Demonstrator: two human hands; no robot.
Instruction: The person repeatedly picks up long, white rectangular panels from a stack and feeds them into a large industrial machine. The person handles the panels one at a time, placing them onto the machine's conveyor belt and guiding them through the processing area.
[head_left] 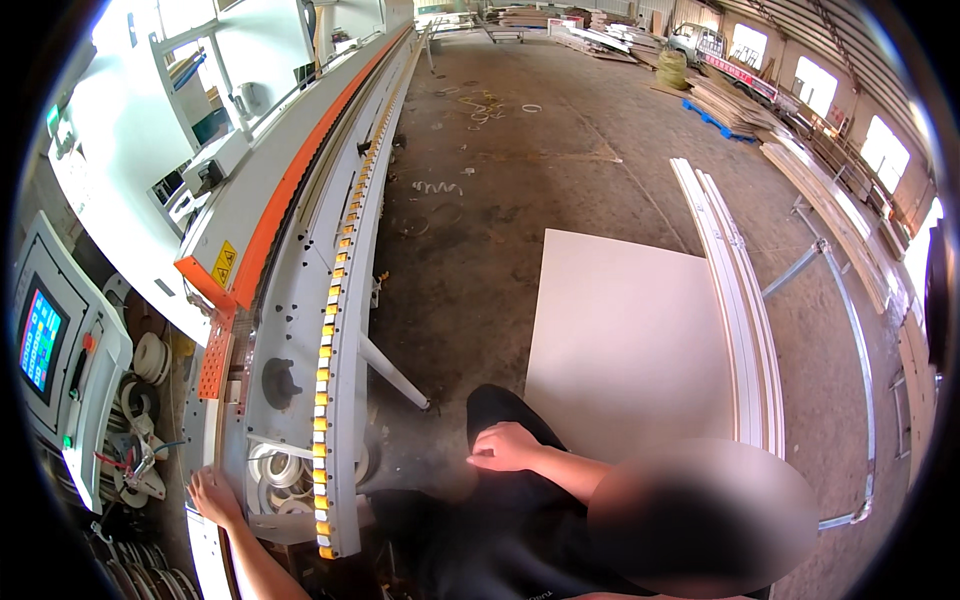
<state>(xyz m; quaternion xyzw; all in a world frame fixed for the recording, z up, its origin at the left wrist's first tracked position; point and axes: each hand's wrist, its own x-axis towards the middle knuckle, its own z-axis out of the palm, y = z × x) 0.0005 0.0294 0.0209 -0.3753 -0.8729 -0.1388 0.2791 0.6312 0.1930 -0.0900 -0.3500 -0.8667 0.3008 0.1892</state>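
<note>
Long workshop hall with dusty concrete floor (520,190), bright windows (815,85) along the right wall.

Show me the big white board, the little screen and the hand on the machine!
white board (625,340): head view, middle of its flat face.
screen (41,340): head view, centre of the lit panel.
left hand (213,497): head view, back of the hand.

Woodworking factory: edge-banding machine (300,250), stacked boards (740,105)

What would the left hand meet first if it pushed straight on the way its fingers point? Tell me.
The left hand rests at the near end of the long grey edge-banding machine. Its fingers point up and forward, so probably the perforated orange metal guard plate, though depth is unclear.
</note>
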